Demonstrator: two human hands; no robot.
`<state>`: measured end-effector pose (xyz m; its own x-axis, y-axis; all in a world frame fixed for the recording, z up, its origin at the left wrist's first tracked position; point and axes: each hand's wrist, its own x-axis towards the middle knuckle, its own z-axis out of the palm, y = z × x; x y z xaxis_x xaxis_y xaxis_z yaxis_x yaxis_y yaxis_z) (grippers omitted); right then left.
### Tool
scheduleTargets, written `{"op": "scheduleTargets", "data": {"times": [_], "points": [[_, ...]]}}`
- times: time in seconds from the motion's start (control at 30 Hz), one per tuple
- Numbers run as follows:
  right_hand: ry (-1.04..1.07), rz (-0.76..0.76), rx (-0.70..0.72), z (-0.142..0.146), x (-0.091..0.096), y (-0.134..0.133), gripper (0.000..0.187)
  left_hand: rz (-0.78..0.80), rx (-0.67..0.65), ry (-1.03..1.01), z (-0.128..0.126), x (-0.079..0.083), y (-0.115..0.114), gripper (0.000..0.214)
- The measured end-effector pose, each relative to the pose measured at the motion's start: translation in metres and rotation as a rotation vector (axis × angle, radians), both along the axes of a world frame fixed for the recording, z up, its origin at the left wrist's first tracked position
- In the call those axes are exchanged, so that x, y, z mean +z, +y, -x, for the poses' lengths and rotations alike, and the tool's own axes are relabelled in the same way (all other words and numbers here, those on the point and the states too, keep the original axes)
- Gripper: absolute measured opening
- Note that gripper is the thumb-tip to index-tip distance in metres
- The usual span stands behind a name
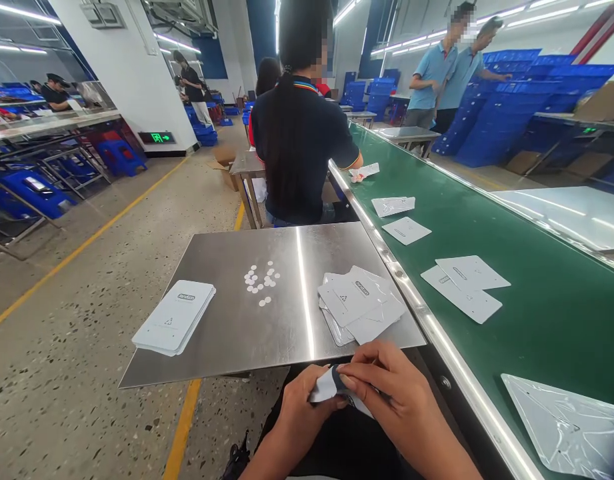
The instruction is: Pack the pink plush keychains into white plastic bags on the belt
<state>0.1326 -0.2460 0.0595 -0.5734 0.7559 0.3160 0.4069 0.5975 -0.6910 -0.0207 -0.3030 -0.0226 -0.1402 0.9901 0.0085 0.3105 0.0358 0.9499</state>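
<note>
My left hand (pixel 301 408) and my right hand (pixel 387 393) meet just below the near edge of a steel table (pixel 287 333), both closed on a small white packet (pixel 325 389) with a dark part. On the table a neat stack of white packets (pixel 174 317) lies at the left. Several small round white stickers (pixel 260 279) sit in the middle. A loose pile of white packets (pixel 359 303) lies at the right, closest to my right hand.
A green conveyor belt (pixel 537 313) runs along the right with several white packets (pixel 464 285) and a clear plastic bag (pixel 567 417) on it. A person in a dark shirt (pixel 299 133) sits ahead at the belt. Blue crates (pixel 507 100) and two people stand at the back right.
</note>
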Motion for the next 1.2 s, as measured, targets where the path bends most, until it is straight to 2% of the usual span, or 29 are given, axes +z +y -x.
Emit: {"op": "scheduleTargets", "data": {"times": [0.17, 0.23, 0.3, 0.37, 0.4, 0.47, 0.53, 0.63, 0.73, 0.8, 0.87, 0.97, 1.03, 1.1, 1.2], "points": [[0.084, 0.165, -0.015, -0.003, -0.001, 0.000, 0.012, 0.058, -0.040, -0.086, 0.000, 0.011, 0.002, 0.011], [0.160, 0.188, -0.090, -0.011, -0.004, 0.012, 0.010, 0.072, -0.068, -0.112, 0.002, 0.015, 0.005, 0.010], [0.208, 0.123, -0.277, -0.030, -0.011, 0.039, 0.015, 0.098, -0.087, -0.144, 0.005, 0.020, 0.011, 0.017], [0.147, 0.018, -0.549, -0.062, -0.021, 0.077, 0.027, 0.155, -0.111, -0.204, 0.010, 0.026, 0.023, 0.028], [0.071, -0.031, -0.674, -0.081, -0.027, 0.099, 0.036, 0.193, -0.131, -0.246, 0.012, 0.030, 0.031, 0.033], [-0.152, -0.107, -0.838, -0.123, -0.039, 0.139, 0.052, 0.252, -0.159, -0.325, 0.017, 0.040, 0.051, 0.038], [-0.426, -0.050, -0.972, -0.158, -0.050, 0.168, 0.067, 0.271, -0.152, -0.364, 0.020, 0.049, 0.072, 0.042], [-0.778, 0.062, -0.950, -0.190, -0.063, 0.183, 0.079, 0.247, -0.121, -0.378, 0.021, 0.056, 0.097, 0.045], [-0.961, -0.002, -0.829, -0.197, -0.069, 0.174, 0.066, 0.218, -0.144, -0.387, 0.022, 0.055, 0.115, 0.047], [-1.019, -0.101, -0.781, -0.196, -0.070, 0.166, 0.055, 0.180, -0.156, -0.347, 0.023, 0.051, 0.128, 0.046], [-1.050, -0.158, -0.750, -0.195, -0.069, 0.161, 0.047, 0.124, -0.144, -0.194, 0.024, 0.047, 0.145, 0.043], [-1.081, -0.143, -0.737, -0.193, -0.064, 0.158, 0.038, 0.064, -0.144, 0.152, 0.024, 0.042, 0.174, 0.035], [-1.103, -0.137, -0.743, -0.193, -0.057, 0.156, 0.035, 0.048, -0.155, 0.272, 0.022, 0.040, 0.189, 0.031], [-1.115, -0.146, -0.763, -0.190, -0.048, 0.151, 0.035, 0.018, -0.150, 0.291, 0.019, 0.038, 0.198, 0.036], [-1.129, -0.151, -0.774, -0.183, -0.035, 0.139, 0.037, -0.104, -0.079, 0.390, 0.015, 0.037, 0.198, 0.050]]}}
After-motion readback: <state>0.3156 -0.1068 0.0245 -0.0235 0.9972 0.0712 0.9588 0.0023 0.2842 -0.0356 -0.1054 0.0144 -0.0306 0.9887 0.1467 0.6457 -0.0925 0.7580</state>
